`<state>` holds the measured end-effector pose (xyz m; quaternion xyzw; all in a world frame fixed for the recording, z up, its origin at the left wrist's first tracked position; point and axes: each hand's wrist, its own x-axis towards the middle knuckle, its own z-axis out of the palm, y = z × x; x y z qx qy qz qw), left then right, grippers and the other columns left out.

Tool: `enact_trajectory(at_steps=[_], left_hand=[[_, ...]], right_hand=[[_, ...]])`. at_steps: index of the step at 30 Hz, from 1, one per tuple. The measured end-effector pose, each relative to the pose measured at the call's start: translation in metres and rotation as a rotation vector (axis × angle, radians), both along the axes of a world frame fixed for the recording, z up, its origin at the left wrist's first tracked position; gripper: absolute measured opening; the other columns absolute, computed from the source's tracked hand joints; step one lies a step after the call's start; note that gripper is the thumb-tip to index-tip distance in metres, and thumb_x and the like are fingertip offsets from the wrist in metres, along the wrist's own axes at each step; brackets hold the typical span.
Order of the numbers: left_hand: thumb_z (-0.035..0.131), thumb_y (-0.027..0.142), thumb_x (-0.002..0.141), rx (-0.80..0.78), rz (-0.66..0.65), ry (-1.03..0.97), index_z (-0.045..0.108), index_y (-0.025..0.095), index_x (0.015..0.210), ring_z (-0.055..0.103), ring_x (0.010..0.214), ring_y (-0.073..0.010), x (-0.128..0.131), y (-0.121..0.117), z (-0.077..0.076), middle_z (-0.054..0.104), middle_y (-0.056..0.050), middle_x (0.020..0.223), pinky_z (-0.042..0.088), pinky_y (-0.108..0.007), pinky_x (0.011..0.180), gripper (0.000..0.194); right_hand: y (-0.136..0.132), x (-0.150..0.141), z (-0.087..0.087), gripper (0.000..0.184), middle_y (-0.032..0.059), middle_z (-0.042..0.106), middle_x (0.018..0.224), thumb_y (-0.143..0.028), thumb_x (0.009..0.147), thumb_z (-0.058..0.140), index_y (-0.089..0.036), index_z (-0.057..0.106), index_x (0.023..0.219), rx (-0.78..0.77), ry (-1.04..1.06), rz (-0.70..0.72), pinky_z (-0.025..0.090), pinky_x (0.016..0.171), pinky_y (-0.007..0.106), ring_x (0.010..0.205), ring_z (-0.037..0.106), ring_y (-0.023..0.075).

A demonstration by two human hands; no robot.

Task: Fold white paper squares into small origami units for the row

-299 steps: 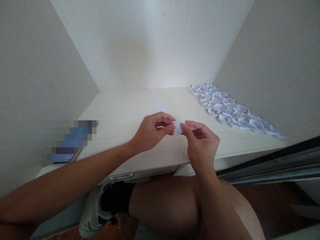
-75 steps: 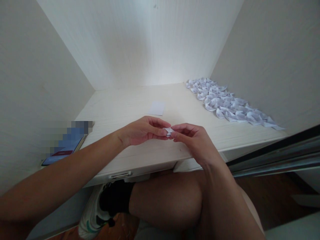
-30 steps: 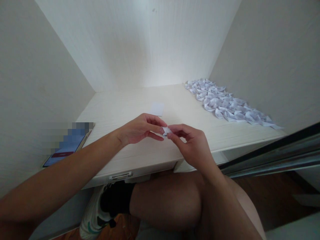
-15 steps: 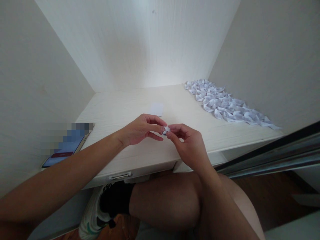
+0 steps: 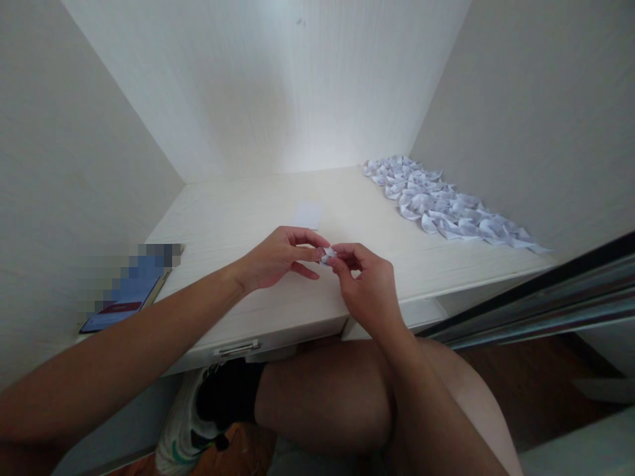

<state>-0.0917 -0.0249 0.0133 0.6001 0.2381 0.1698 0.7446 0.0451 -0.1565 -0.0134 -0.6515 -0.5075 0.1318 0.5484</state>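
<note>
Between my fingertips is a small folded piece of white paper point(image 5: 327, 255), held above the front part of the white desk point(image 5: 233, 221). My left hand point(image 5: 282, 256) pinches it from the left, its lower fingers stretched a little apart. From the right, my right hand point(image 5: 370, 277) grips the same piece between thumb and forefinger, the other fingers curled. The fingers cover part of the paper, so its exact fold is hard to make out. Just beyond my left hand, a flat square of white paper point(image 5: 308, 215) lies on the desk.
Many folded white paper pieces point(image 5: 436, 201) lie in a long heap along the right wall. At the left, a phone point(image 5: 131, 294), partly blurred out, rests by the left wall. Below the desktop is a drawer handle point(image 5: 238, 349), with my crossed leg point(image 5: 322, 393) beneath.
Both hands keep their pinch on the folded paper, with slight finger movement. The whole view has shifted a little, so things appear slightly further left.
</note>
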Motion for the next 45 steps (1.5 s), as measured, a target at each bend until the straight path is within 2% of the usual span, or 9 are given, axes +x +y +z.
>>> enact_trajectory(at_steps=[5,8,11,15,19,23,29,36,45], left_hand=[[0.095,0.028,0.062,0.037,0.071,0.012,0.078,0.015,0.086,0.071,0.080,-0.0170,0.004,-0.003,-0.006,0.076,-0.005,0.086,0.061,-0.023,0.057,0.032],[0.094,0.027,0.063,0.047,0.129,-0.015,0.078,0.015,0.086,0.071,0.081,-0.0173,0.005,-0.004,-0.007,0.076,-0.006,0.086,0.061,-0.023,0.058,0.030],[0.094,0.026,0.063,0.023,0.144,-0.046,0.078,0.015,0.086,0.072,0.081,-0.0182,0.004,-0.004,-0.004,0.076,-0.006,0.087,0.061,-0.025,0.058,0.030],[0.095,0.024,0.062,-0.044,0.066,-0.037,0.077,0.015,0.086,0.071,0.079,-0.0170,0.001,0.000,-0.002,0.076,-0.005,0.086,0.063,-0.027,0.063,0.031],[0.098,0.022,0.059,-0.110,0.032,-0.014,0.078,0.013,0.082,0.073,0.079,-0.0167,0.002,0.004,-0.005,0.077,-0.006,0.084,0.064,-0.033,0.076,0.032],[0.099,0.025,0.057,-0.055,0.068,-0.023,0.079,0.012,0.081,0.075,0.077,-0.0172,0.004,0.003,-0.007,0.078,-0.006,0.080,0.065,-0.035,0.080,0.034],[0.100,0.030,0.056,0.050,0.169,-0.057,0.078,0.012,0.081,0.074,0.073,-0.0163,0.006,-0.003,-0.010,0.077,-0.004,0.077,0.066,-0.038,0.083,0.038],[0.101,0.032,0.054,0.142,0.254,-0.059,0.076,0.013,0.079,0.072,0.068,-0.0157,0.009,-0.010,-0.012,0.075,-0.003,0.075,0.066,-0.034,0.071,0.040],[0.101,0.029,0.053,0.222,0.258,-0.097,0.074,0.014,0.078,0.074,0.067,-0.0166,0.009,-0.015,-0.009,0.075,-0.003,0.071,0.065,-0.030,0.067,0.040]], right_hand=[[0.004,0.002,-0.003,0.012,0.0095,0.081,0.094,-0.021,0.092,0.065,-0.021,0.075,0.098,-0.044,-0.137,-0.043,0.055,0.084,0.037,0.086,0.074,0.0246],[0.007,0.000,-0.005,0.015,0.0102,0.080,0.097,-0.022,0.093,0.063,-0.021,0.076,0.101,0.021,-0.132,-0.074,0.055,0.087,0.039,0.089,0.074,0.0248],[0.009,-0.002,-0.006,0.016,0.0093,0.080,0.099,-0.028,0.091,0.067,-0.021,0.076,0.102,0.076,0.107,-0.023,0.057,0.086,0.037,0.089,0.074,0.0227],[0.010,0.001,-0.006,0.024,0.0076,0.081,0.093,-0.039,0.081,0.078,-0.020,0.077,0.094,0.003,0.544,0.120,0.059,0.080,0.034,0.083,0.073,0.0198],[0.010,0.006,-0.005,0.027,0.0055,0.080,0.092,-0.040,0.071,0.086,-0.021,0.076,0.087,-0.036,0.699,0.155,0.058,0.081,0.034,0.083,0.071,0.0176],[0.009,0.006,-0.004,0.023,0.0035,0.080,0.089,-0.035,0.067,0.086,-0.021,0.076,0.082,-0.029,0.778,0.143,0.059,0.079,0.033,0.082,0.071,0.0166],[0.011,0.007,-0.006,0.022,0.0056,0.081,0.083,-0.035,0.070,0.084,-0.020,0.081,0.086,-0.027,0.634,0.029,0.057,0.075,0.034,0.076,0.070,0.0181],[0.013,-0.005,-0.003,0.015,0.0081,0.082,0.082,-0.032,0.079,0.077,-0.020,0.082,0.087,-0.038,0.372,-0.127,0.057,0.070,0.035,0.072,0.073,0.0230],[0.012,0.002,-0.001,0.012,0.0076,0.081,0.081,-0.028,0.081,0.074,-0.019,0.080,0.087,-0.079,0.309,-0.090,0.056,0.070,0.035,0.070,0.073,0.0227]])
